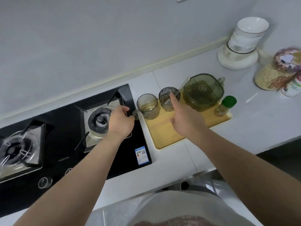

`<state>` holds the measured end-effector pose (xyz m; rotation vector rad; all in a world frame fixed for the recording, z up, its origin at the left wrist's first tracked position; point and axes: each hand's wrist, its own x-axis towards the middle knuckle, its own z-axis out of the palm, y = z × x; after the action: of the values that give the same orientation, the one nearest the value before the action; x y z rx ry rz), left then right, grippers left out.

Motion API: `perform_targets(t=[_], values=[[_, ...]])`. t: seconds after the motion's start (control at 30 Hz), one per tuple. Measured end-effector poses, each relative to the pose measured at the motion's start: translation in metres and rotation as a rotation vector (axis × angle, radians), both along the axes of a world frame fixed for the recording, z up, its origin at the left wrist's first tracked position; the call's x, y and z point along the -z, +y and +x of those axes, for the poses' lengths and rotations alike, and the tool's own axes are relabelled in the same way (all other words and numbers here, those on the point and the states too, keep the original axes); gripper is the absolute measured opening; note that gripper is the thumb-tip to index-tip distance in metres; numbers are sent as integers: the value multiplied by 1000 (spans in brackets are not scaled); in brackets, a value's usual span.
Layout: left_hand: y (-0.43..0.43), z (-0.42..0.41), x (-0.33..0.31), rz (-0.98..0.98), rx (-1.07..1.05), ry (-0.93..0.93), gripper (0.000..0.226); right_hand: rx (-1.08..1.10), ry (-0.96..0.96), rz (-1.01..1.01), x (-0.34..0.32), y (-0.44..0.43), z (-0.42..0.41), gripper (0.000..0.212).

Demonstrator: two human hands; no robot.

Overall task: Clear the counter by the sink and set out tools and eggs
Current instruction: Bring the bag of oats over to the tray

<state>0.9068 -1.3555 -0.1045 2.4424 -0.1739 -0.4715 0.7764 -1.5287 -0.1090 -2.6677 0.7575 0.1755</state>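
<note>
A wooden tray [162, 134] lies on the white counter right of the stove. On it stand a ribbed glass mug [147, 106] with a little liquid, a glass tumbler [168, 103] with a spoon in it, a green lidded glass container [202, 93] and a green-capped spice jar [225, 106]. My right hand [184, 118] reaches over the tray with fingers straight, its forefinger at the tumbler's rim. My left hand [121, 123] grips a dark flat slab [128, 114], like a phone, over the stove's right edge, close to the mug's handle.
The black gas stove [143, 141] has two burners; a glass pot with a lid [99, 123] sits on the right one. At the back right stand stacked white bowls [242, 43], a jar of oats [276, 74] and a small tub [291, 88].
</note>
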Motion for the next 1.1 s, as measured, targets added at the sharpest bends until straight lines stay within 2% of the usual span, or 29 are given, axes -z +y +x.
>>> perform_targets(t=[0.1,0.27,0.47,0.63,0.8,0.97,1.1], values=[[20,-25,-18,-52,-135,10,35,-56,-98,36,-22,13,-9,35],[81,-96,-62,-194,-442,-82,17,-268,-234,230,-46,67,-3,14],[183,-182,-96,-292,-789,-165,16,-587,-284,455,-79,186,-9,15],[285,-260,-118,-380,-1092,-290,13,-886,-242,533,-103,302,-38,18],[370,-332,-121,-431,-1296,-363,14,-1064,-177,572,-120,405,-77,18],[486,-420,-116,-437,-1467,-408,14,-1258,-163,600,-118,554,-140,16],[579,-480,-111,-444,-1544,-390,14,-1307,-132,655,-111,665,-193,14]])
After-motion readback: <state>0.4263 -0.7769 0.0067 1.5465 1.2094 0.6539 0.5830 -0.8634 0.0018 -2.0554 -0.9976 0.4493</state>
